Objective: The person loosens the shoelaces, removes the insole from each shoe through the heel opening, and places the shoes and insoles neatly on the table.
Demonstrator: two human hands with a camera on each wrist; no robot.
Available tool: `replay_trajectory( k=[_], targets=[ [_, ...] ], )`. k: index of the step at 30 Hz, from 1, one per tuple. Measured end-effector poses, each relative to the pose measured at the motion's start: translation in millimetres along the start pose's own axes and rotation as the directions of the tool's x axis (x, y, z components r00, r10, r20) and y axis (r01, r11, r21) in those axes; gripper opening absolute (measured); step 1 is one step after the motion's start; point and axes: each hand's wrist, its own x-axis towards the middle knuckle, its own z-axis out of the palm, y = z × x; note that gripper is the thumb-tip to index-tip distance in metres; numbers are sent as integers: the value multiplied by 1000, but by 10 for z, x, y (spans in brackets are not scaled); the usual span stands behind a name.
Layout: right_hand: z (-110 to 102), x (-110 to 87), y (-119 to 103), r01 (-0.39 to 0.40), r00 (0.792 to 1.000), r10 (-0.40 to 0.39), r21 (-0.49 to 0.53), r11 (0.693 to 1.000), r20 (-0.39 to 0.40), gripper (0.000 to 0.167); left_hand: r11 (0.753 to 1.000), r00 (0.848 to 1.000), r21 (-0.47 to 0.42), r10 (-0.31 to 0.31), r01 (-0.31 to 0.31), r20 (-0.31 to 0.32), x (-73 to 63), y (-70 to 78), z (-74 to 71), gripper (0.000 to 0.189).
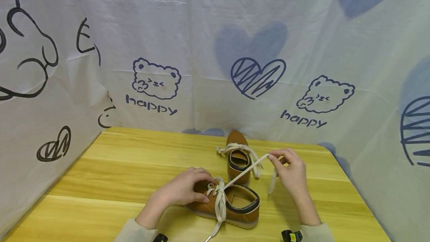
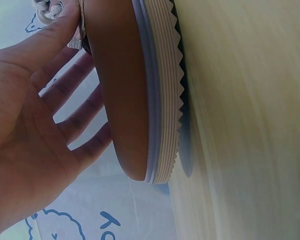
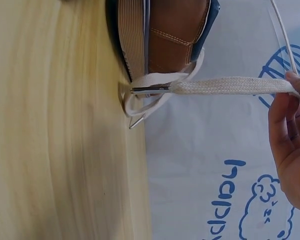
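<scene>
A brown shoe [image 1: 235, 214] with a dark collar and cream laces lies across the near part of the table, toe to the left. My left hand [image 1: 183, 188] holds its front part, thumb on the near side and fingers over the far side. In the left wrist view, the ridged pale sole [image 2: 166, 95] shows below the brown upper [image 2: 121, 95]. To the right, my right hand [image 1: 291, 171] pinches a lace [image 1: 246, 171], stretched taut up from the shoe's knot. Its loose end [image 3: 230, 86], with a metal tip, hangs below the fingers. Other loops droop over the shoe's near side.
A second brown shoe [image 1: 236, 137] stands just behind, toe pointing away, its cream laces tied in a bow [image 1: 236, 146]. The wooden table [image 1: 134, 160] meets a pale printed cloth [image 1: 201, 47] at the back and left. Dark wrist devices [image 1: 291, 236] sit by the sleeves.
</scene>
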Motion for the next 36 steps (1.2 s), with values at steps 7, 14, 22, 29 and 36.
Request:
replay_trajectory(
  k=[7, 14, 22, 29, 36],
  targets=[
    [-52, 2, 9, -9, 1000, 10, 24, 1000, -22, 9, 1000, 1000, 7, -9, 9, 1, 8, -3, 3, 49],
    [-83, 7, 5, -14, 998, 15, 17, 1000, -60, 10, 1000, 1000, -3, -2, 2, 3, 1, -1, -1, 49],
    [-138, 27, 71, -52, 997, 53, 12, 999, -61, 8, 1000, 1000, -6, 0, 0, 1, 5, -7, 0, 49],
    [-176, 40, 102, -68, 995, 68, 0, 998, -78, 6, 1000, 1000, -6, -8, 8, -2, 3, -2, 0, 49],
    [-206, 42, 127, -62, 992, 62, 5, 998, -109, 7, 1000, 1000, -6, -8, 8, 1, 0, -3, -3, 49]
  ],
)
